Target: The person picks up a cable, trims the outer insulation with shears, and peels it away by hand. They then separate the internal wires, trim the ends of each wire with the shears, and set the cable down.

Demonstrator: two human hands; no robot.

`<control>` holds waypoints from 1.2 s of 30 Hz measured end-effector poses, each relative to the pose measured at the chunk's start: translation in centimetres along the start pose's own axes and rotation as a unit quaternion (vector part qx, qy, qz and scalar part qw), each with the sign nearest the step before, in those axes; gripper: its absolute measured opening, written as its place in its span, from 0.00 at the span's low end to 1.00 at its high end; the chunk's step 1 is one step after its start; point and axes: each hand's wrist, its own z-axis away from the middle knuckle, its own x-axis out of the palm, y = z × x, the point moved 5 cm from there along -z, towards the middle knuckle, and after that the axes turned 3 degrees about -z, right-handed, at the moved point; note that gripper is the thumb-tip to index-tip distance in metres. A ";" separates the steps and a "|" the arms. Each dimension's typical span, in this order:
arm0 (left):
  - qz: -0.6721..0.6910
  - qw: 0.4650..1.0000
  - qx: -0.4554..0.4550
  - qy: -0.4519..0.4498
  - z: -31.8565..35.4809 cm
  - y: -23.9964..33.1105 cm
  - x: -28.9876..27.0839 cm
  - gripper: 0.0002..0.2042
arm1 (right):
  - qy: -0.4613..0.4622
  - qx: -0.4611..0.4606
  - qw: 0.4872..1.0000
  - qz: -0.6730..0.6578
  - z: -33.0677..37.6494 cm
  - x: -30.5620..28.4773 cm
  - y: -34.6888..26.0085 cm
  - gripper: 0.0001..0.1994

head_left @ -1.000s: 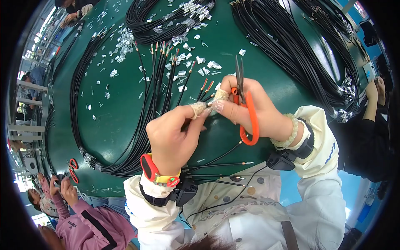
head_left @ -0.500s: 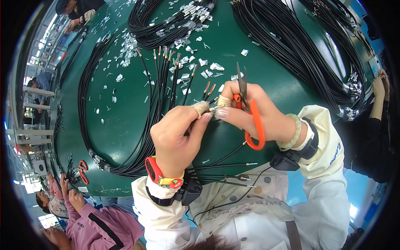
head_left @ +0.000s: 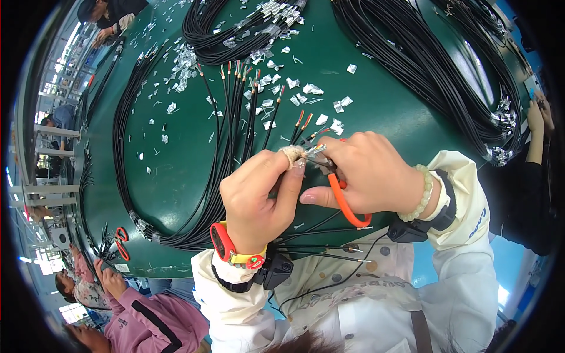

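Observation:
My left hand (head_left: 259, 197) is closed, pinching the stripped end of a black cable between thumb and index finger; a beige wrap covers the index fingertip. Silvery foil and thin wires (head_left: 316, 149) stick out of the pinch. Around the orange-handled scissors (head_left: 342, 202) my right hand (head_left: 374, 176) is closed, its thumb stretched below the handle. The blades point at the foil beside my left fingertips and are partly hidden. Just beyond lie several black cables with bared copper-coloured ends (head_left: 253, 88). More cable ends (head_left: 347, 249) stick out below my hands.
Foil scraps (head_left: 313, 89) litter the green table (head_left: 176, 194). Coiled black cable bundles lie at the far middle (head_left: 218, 53) and right (head_left: 412, 65). Red-handled scissors (head_left: 122, 242) rest at the left edge. A person in pink (head_left: 147, 317) sits left; another person's hands (head_left: 538, 115) are at right.
My right hand has swung the scissors from upright down to the cable end, blades now at the foil. Its thumb has come away from the left fingertips. The left hand keeps its pinch.

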 end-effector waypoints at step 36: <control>-0.034 0.996 0.059 0.062 0.4 2.4 0.5 0.03 | -0.145 0.048 0.950 -0.273 0.3 -0.4 0.2 0.19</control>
